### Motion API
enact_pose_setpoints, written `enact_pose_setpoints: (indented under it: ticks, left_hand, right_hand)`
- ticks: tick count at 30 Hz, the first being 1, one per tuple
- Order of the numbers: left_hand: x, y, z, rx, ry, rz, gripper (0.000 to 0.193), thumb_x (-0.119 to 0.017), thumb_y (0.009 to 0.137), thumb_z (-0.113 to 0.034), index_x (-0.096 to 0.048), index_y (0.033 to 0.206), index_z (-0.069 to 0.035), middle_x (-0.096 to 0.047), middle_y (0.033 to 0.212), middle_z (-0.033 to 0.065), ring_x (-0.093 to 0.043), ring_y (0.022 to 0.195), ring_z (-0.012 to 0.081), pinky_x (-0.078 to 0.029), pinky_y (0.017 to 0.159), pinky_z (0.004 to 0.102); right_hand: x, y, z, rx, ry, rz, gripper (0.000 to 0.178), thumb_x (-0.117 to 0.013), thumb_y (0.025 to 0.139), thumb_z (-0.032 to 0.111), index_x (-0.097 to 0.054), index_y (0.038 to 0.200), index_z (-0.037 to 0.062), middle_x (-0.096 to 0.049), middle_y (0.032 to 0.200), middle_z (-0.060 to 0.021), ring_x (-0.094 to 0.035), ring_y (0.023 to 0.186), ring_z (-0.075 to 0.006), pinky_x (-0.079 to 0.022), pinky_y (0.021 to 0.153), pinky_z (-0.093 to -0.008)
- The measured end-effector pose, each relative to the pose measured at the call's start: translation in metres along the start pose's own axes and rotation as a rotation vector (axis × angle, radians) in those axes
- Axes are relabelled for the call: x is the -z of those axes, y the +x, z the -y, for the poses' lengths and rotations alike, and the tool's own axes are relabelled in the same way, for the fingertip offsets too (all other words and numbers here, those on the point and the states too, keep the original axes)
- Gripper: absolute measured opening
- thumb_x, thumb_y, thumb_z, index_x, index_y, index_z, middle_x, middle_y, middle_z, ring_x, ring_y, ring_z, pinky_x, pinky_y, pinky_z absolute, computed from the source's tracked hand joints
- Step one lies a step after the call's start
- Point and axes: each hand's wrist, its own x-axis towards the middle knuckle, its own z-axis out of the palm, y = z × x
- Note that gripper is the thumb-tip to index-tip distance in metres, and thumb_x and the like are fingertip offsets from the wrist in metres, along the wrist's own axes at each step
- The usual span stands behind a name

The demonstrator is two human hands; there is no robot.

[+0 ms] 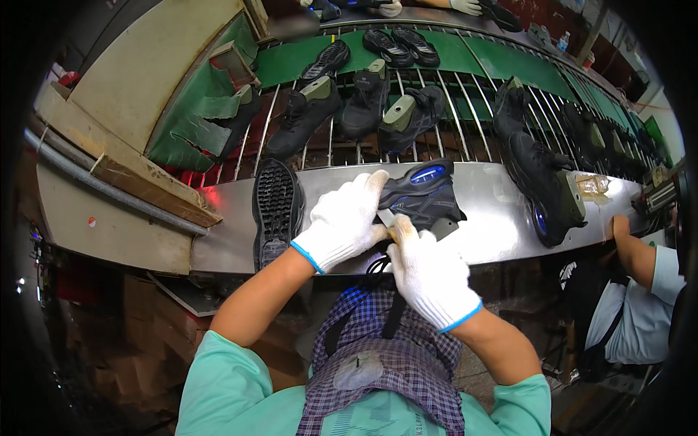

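A black shoe [425, 202] with a glossy blue insert in its sole lies on its side on the metal ledge, its sole turned away from me. My left hand [343, 219], in a white knitted glove with a blue cuff, is closed at the shoe's left end. My right hand [430, 272], gloved the same way, has its fingertips pinched beside my left thumb. Between them shows a small pale flat piece [386, 217]; its kind is unclear. Dark laces [378, 266] hang below my hands. Left of them lies a black outsole [277, 207], tread up.
Behind the steel ledge [327, 178], a rack of metal bars [465, 109] holds several black shoes [298, 120] on olive lasts. More soles [396, 47] lie on the green belt [458, 58]. A black shoe [538, 189] sits at right. Co-workers' hands show at the far side; another person [632, 298] sits right.
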Motion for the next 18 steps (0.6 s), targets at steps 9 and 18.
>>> enact_pose_setpoints:
  ticks: [9, 18]
  left_hand:
    - [0.001, -0.009, 0.0, -0.034, 0.045, -0.015, 0.084, -0.084, 0.087, -0.042, -0.045, 0.153, -0.005, -0.063, 0.136, 0.0184, -0.066, 0.121, 0.0401, -0.057, 0.098, 0.0489]
    - [-0.012, -0.004, 0.01, -0.148, 0.132, -0.041, 0.091, -0.086, 0.083, -0.039, -0.044, 0.154, -0.001, -0.061, 0.143, 0.0214, -0.066, 0.122, 0.0397, -0.058, 0.099, 0.0494]
  right_hand:
    - [0.014, 0.001, -0.063, 0.079, 0.343, 0.123, 0.05, -0.071, 0.1, 0.024, -0.058, 0.147, 0.015, -0.073, 0.099, -0.0173, -0.074, 0.08, -0.0336, -0.061, 0.069, -0.045]
    - [-0.026, -0.006, -0.045, 0.079, 0.53, 0.166, 0.049, -0.062, 0.107, 0.028, -0.053, 0.155, 0.0207, -0.074, 0.093, -0.0189, -0.074, 0.077, -0.0382, -0.061, 0.069, -0.0502]
